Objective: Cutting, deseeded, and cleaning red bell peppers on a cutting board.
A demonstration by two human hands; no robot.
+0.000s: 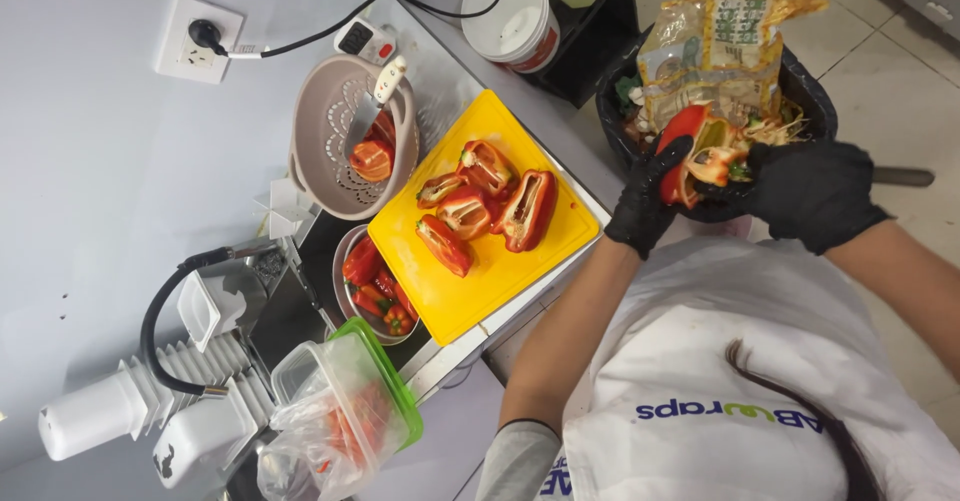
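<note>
Over the bin, left hand grips a pepper half and right hand pinches its core, five halves on the board seemingly unseeded.

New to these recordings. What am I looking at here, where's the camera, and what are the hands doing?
There is no machine here. A person wears a camera on their head, looking down at their own apron and two black-gloved hands. The left hand holds a red pepper half, and the right hand is at its pale seed core. Both are over a bin of scraps. On the counter, a yellow cutting board carries more pepper halves. Beside it are a colander with a knife and a bowl of small peppers.
</note>
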